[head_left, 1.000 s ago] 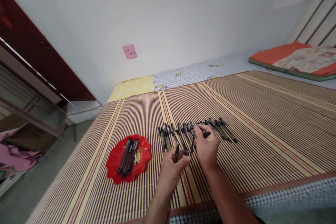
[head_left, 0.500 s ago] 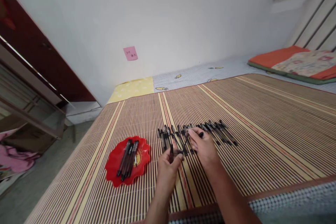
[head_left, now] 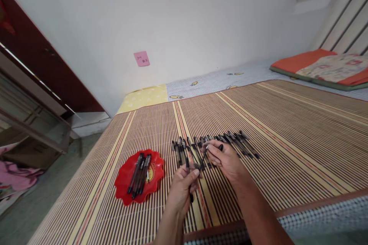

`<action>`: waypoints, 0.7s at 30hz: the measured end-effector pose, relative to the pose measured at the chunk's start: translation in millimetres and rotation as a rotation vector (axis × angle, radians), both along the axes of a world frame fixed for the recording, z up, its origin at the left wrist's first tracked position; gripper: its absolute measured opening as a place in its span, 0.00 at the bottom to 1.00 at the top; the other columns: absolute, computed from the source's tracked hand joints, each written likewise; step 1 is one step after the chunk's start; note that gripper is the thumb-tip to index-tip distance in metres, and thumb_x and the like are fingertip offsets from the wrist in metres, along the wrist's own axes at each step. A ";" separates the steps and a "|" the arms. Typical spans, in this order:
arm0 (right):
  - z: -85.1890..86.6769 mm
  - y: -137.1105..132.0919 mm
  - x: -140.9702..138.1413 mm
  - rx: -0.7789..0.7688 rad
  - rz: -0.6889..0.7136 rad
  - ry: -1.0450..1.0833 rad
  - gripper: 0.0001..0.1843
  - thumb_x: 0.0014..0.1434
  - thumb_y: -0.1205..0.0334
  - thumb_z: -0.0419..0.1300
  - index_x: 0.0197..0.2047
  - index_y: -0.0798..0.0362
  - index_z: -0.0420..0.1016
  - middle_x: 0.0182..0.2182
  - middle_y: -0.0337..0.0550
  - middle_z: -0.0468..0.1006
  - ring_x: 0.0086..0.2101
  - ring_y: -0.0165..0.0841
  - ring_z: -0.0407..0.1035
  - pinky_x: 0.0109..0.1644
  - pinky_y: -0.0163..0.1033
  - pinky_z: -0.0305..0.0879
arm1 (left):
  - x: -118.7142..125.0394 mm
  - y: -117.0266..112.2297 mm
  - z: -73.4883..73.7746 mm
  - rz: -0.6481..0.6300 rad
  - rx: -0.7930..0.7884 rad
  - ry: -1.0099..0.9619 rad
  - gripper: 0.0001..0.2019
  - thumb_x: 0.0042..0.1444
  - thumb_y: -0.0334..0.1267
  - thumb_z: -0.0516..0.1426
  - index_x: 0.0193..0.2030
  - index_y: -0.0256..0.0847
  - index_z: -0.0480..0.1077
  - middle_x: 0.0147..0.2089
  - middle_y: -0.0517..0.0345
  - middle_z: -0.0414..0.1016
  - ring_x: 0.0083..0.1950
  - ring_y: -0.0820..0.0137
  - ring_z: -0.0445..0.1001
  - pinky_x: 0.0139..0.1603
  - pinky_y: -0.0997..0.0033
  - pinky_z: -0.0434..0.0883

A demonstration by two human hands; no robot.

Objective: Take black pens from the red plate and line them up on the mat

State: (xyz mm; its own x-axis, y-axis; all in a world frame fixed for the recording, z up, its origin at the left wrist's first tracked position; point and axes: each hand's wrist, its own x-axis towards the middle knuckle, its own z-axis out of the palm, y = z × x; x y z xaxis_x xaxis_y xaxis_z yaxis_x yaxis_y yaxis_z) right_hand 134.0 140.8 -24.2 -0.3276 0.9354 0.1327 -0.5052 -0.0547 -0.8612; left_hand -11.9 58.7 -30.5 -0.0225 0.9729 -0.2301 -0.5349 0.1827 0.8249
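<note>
My left hand [head_left: 181,185] is closed around a black pen barrel [head_left: 191,193], its fingers pinched at the upper end. My right hand [head_left: 224,159] pinches a thin pen refill [head_left: 203,158] whose lower tip meets the barrel in the left hand; a black cap [head_left: 220,147] shows between its fingers. Both hands hover over the near side of a row of several black pens [head_left: 241,144] lying on the striped bamboo mat [head_left: 287,138]. Left of the hands a red scalloped plate [head_left: 123,183] holds several assembled black pens [head_left: 140,173].
The mat covers a bed with a wooden front edge [head_left: 316,203]. An orange and patterned pillow [head_left: 324,67] lies at the far right. A dark red cabinet [head_left: 43,72] stands at the left, with a pink note [head_left: 142,58] on the white wall.
The right hand has drawn back from the pen row toward the left hand, bringing the refill's tip to the barrel. The left hand has lowered a little and turned the barrel.
</note>
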 end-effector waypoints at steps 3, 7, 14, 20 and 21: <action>-1.0 -0.5 -3.2 0.018 0.000 -0.027 0.11 0.56 0.53 0.67 0.34 0.52 0.76 0.26 0.36 0.74 0.17 0.20 0.48 0.19 0.31 0.41 | 3.7 -0.6 -0.2 0.115 0.063 0.120 0.17 0.42 0.40 0.72 0.36 0.35 0.75 0.26 0.63 0.72 0.20 0.83 0.58 0.21 0.82 0.55; 0.1 -3.7 -12.0 0.047 -0.069 -0.106 0.13 0.59 0.50 0.64 0.34 0.51 0.73 0.24 0.35 0.72 0.20 0.25 0.58 0.21 0.31 0.52 | 7.2 -1.5 0.1 0.166 0.124 0.226 0.14 0.47 0.42 0.69 0.38 0.38 0.77 0.33 0.58 0.78 0.35 0.72 0.75 0.41 0.74 0.70; 18.5 -26.1 -28.7 0.262 -0.230 -0.593 0.09 0.61 0.56 0.59 0.33 0.51 0.74 0.25 0.37 0.75 0.27 0.31 0.69 0.32 0.35 0.62 | 8.1 -3.4 -1.3 0.198 0.224 0.523 0.22 0.58 0.43 0.58 0.59 0.42 0.70 0.60 0.47 0.73 0.65 0.57 0.68 0.67 0.56 0.60; 23.2 -41.0 -44.6 0.346 -0.240 -0.786 0.08 0.62 0.60 0.57 0.37 0.53 0.75 0.32 0.44 0.79 0.35 0.36 0.73 0.38 0.38 0.63 | 12.0 -6.6 -14.1 0.225 0.284 0.735 0.30 0.62 0.42 0.54 0.70 0.45 0.56 0.66 0.46 0.67 0.67 0.55 0.65 0.66 0.54 0.64; 23.9 -42.3 -45.2 0.357 -0.253 -0.793 0.07 0.62 0.60 0.57 0.37 0.53 0.75 0.32 0.44 0.79 0.35 0.36 0.73 0.39 0.38 0.63 | 12.7 -7.2 -16.2 0.214 0.289 0.754 0.31 0.62 0.43 0.54 0.71 0.45 0.54 0.68 0.46 0.64 0.68 0.55 0.63 0.67 0.54 0.62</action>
